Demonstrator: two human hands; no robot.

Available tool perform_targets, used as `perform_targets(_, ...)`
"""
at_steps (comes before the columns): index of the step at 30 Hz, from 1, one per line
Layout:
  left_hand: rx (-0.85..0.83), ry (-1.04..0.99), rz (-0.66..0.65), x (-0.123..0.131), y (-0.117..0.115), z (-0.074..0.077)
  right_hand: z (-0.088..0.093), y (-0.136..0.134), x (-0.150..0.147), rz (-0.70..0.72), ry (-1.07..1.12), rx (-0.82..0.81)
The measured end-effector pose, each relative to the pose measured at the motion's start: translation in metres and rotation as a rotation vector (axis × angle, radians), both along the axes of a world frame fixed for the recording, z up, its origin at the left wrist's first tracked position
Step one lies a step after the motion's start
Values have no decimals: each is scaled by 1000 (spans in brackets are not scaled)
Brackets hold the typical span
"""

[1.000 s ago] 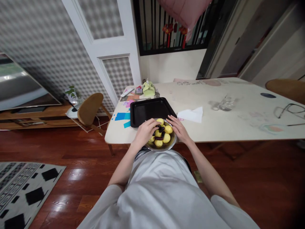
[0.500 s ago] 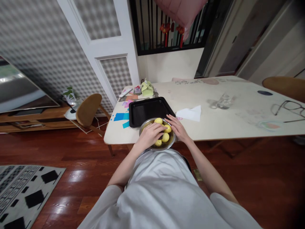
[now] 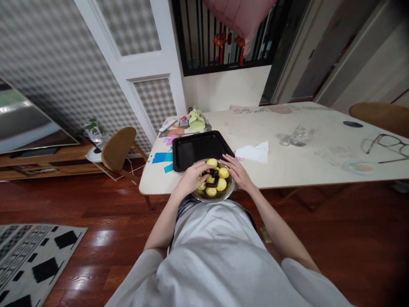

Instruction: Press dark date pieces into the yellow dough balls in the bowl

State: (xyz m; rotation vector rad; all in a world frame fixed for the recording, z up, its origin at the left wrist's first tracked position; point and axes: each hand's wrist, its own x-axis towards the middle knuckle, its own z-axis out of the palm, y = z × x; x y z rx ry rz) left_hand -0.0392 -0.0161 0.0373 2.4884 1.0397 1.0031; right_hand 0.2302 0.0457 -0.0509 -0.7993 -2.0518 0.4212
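i'm curling my left hand over the yellow round pieces in the metal bowl, and i cannot tell whether it's gripping anything. my right hand is lying open against the rim. the bowl is sitting at the surface's near edge, so i'm thinking a downward press could tip it off.

Dining room with a dark red wood floor and a long pale counter.
The glossy floor carries a grey rug with black squares at lower left. A grey quilted wall stands behind a TV on a low wooden stand. A white panelled door rises beside a black-barred window. One round-backed wooden chair sits at the counter's left end.
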Motion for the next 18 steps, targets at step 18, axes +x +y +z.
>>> perform_targets(18, -65, 38, -22, -6, 6, -1, 0, -1, -1, -14, -1, 2)
